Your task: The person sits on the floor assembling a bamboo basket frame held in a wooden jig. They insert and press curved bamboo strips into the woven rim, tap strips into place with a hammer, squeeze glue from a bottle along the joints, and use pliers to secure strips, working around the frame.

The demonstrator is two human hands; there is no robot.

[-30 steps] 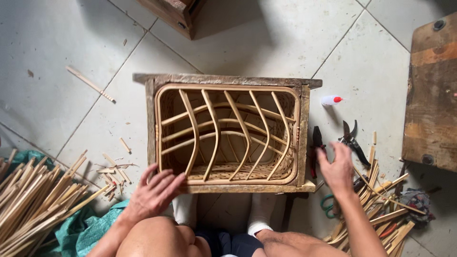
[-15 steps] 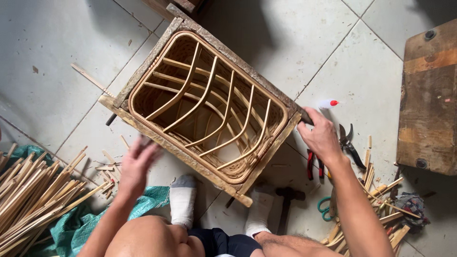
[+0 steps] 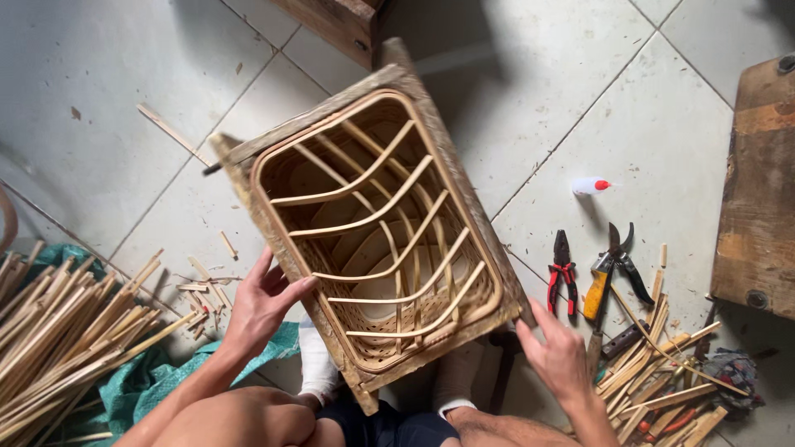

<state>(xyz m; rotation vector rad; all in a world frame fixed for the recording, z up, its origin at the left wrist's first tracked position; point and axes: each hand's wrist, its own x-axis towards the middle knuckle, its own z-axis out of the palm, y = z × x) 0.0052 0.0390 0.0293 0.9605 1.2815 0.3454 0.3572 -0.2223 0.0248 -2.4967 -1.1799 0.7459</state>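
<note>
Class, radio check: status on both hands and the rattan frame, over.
Left hand flat on the wooden mould's left edge, right hand at its lower right corner. Rattan frame sits inside, tilted. Pliers and cutters on floor, right.

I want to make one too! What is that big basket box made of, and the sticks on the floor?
The basket frame looks like bent rattan or bamboo strips inside rough, unpainted wood: tan, grainy, curved ribs. The stick pile looks like split bamboo, pale and straight.
</note>
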